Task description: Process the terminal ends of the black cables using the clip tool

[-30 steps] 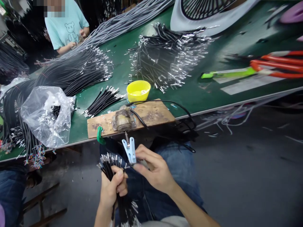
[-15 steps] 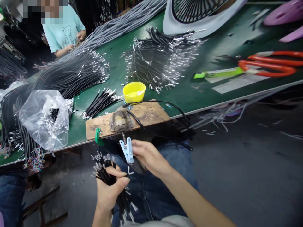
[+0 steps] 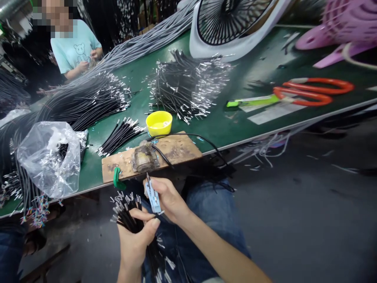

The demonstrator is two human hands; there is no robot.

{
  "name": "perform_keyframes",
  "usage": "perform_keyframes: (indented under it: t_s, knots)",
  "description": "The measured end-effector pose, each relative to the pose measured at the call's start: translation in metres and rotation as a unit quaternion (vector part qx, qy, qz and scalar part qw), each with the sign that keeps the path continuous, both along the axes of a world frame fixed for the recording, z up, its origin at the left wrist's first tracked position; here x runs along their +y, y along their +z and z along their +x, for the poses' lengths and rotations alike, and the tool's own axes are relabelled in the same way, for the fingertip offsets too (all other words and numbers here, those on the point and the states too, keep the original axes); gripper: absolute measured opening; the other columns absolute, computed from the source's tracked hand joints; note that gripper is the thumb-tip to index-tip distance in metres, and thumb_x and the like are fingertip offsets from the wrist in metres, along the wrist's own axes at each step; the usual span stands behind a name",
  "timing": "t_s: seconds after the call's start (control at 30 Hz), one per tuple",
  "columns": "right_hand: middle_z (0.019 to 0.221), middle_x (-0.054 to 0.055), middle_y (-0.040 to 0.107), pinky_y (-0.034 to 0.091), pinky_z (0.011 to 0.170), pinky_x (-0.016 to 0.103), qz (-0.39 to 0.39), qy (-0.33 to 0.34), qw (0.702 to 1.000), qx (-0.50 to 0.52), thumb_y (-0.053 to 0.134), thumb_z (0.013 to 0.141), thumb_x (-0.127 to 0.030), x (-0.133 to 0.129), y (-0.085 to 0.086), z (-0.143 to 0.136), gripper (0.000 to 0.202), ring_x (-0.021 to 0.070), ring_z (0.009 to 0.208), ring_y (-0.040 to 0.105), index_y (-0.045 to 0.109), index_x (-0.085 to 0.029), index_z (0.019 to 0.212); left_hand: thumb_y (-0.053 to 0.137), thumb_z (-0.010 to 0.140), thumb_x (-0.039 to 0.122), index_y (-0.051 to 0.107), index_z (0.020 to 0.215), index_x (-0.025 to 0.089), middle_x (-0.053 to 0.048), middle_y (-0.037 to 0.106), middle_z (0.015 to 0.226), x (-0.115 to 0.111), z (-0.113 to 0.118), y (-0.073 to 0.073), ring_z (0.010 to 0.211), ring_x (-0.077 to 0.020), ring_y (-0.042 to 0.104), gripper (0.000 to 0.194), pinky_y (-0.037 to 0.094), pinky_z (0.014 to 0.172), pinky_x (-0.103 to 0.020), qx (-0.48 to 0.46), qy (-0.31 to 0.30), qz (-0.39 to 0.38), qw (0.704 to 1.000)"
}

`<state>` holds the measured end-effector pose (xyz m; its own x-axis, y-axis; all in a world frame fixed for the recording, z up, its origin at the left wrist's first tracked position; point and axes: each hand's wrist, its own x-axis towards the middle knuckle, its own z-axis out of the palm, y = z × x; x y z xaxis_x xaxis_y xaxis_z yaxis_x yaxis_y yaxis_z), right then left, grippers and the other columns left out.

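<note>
My left hand (image 3: 134, 241) is closed around a bundle of short black cables (image 3: 126, 217) with silvery bare ends. Between its thumb and forefinger one cable sticks out to the right, its bare end at the lower tip of a light blue clothespin (image 3: 153, 199). My right hand (image 3: 169, 196) pinches the clothespin's upper legs between thumb and fingers. Just above, the clothespin meets the thin metal shaft of a small motor (image 3: 145, 159), which is fixed to a wooden board (image 3: 184, 147) at the table edge. Whether the jaws grip the wire cannot be made out.
A green clamp (image 3: 117, 179) sits at the board's edge. On the green table lie a yellow cup (image 3: 159, 125), cut cables (image 3: 120, 135), a plastic bag (image 3: 48, 157), larger cable piles (image 3: 188, 84), orange-handled scissors (image 3: 306, 94) and a fan (image 3: 229, 23). A co-worker (image 3: 76, 51) handles something across the table.
My right hand has shifted its hold and now squeezes the clothespin's legs together. The left hand's protruding cable end has come to the clothespin's lower tip. The camera view has shifted slightly.
</note>
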<state>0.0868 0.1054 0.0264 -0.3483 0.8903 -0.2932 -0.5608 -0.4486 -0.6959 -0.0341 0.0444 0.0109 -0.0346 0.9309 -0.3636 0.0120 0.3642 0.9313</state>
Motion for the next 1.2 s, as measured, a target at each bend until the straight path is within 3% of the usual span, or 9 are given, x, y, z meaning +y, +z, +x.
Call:
perform_keyframes:
  t_s: [0.17,0.33,0.47,0.57,0.67,0.73,0.87,1.03,1.2]
  knots:
    - [0.043,-0.002,0.047,0.032,0.047,0.025,-0.056,-0.003,0.998,0.023,0.060,0.055,-0.073,0.000,-0.018,0.006,0.057,0.0106,0.045,0.040,0.053,-0.017,0.047,0.083,0.051,0.032,0.067,0.046,0.019,-0.004,0.059,0.044,-0.001,-0.005,0.000,0.043,-0.0175,0.055,0.021,0.047,0.045,-0.032,-0.006,0.012,-0.002,1.000]
    - [0.046,-0.002,0.048,0.030,0.046,0.024,-0.022,-0.050,0.995,-0.088,0.068,0.057,-0.064,-0.011,-0.040,0.025,0.051,0.0100,0.046,0.039,0.052,-0.016,0.047,0.084,0.047,0.032,0.067,0.046,0.018,-0.004,0.056,0.041,-0.012,-0.002,-0.003,0.041,-0.0159,0.052,0.022,0.044,0.042,-0.029,-0.021,0.003,0.004,1.000]
    - [0.048,-0.003,0.043,0.030,0.045,0.025,0.088,-0.071,0.978,-0.175,0.068,0.067,-0.052,-0.029,-0.038,0.037,0.044,0.0106,0.046,0.037,0.049,-0.018,0.047,0.076,0.061,0.037,0.075,0.073,0.018,0.002,0.050,0.040,-0.030,0.013,0.000,0.034,-0.0076,0.040,0.024,0.034,0.035,-0.022,-0.040,0.071,0.004,0.997]
    - [0.050,-0.001,0.048,0.033,0.047,0.027,0.246,-0.111,0.928,-0.258,0.065,0.076,-0.036,-0.044,-0.027,0.037,0.031,0.0130,0.049,0.042,0.056,-0.019,0.051,0.067,0.072,0.038,0.072,0.099,0.018,0.001,0.057,0.051,-0.039,0.028,0.003,0.030,-0.0039,0.033,0.034,0.026,0.030,-0.019,-0.024,0.112,-0.011,0.993]
    - [0.065,0.003,0.063,0.043,0.061,0.033,0.389,-0.070,0.863,-0.314,0.066,0.076,-0.024,-0.054,-0.017,0.031,0.004,0.0182,0.062,0.052,0.069,-0.021,0.074,0.066,0.071,0.038,0.072,0.101,0.020,-0.005,0.066,0.065,-0.040,0.036,0.007,0.036,-0.0080,0.044,0.035,0.030,0.030,-0.020,-0.003,0.133,-0.014,0.991]
    - [0.080,0.006,0.068,0.045,0.072,0.037,0.421,-0.004,0.846,-0.328,0.068,0.073,-0.021,-0.056,-0.015,0.028,0.015,0.0224,0.076,0.057,0.069,-0.023,0.089,0.067,0.070,0.037,0.072,0.097,0.021,-0.007,0.069,0.075,-0.037,0.038,0.009,0.057,-0.0176,0.062,0.032,0.045,0.041,-0.023,0.002,0.135,0.011,0.991]
    - [0.085,0.006,0.066,0.046,0.077,0.036,0.367,0.089,0.871,-0.315,0.069,0.071,-0.017,-0.056,-0.024,0.024,0.018,0.0232,0.083,0.057,0.069,-0.022,0.088,0.071,0.066,0.027,0.072,0.091,0.020,-0.009,0.070,0.095,-0.035,0.038,0.007,0.100,-0.0271,0.062,0.026,0.049,0.088,-0.033,-0.001,0.134,0.061,0.989]
    - [0.077,0.002,0.060,0.043,0.061,0.028,0.284,0.129,0.916,-0.251,0.069,0.070,-0.021,-0.053,-0.037,0.022,0.008,0.0168,0.068,0.052,0.066,-0.020,0.078,0.067,0.069,0.023,0.072,0.089,0.016,-0.006,0.070,0.077,-0.039,0.040,-0.008,0.077,-0.0238,0.066,0.021,0.053,0.075,-0.033,0.002,0.119,0.039,0.992]
    - [0.075,0.003,0.058,0.040,0.063,0.028,0.266,0.048,0.935,-0.228,0.062,0.077,-0.024,-0.054,-0.041,0.023,0.009,0.0170,0.070,0.050,0.061,-0.019,0.069,0.071,0.065,0.019,0.071,0.090,0.015,-0.008,0.072,0.089,-0.035,0.041,-0.009,0.086,-0.0233,0.066,0.025,0.052,0.080,-0.034,0.015,0.164,0.019,0.986]
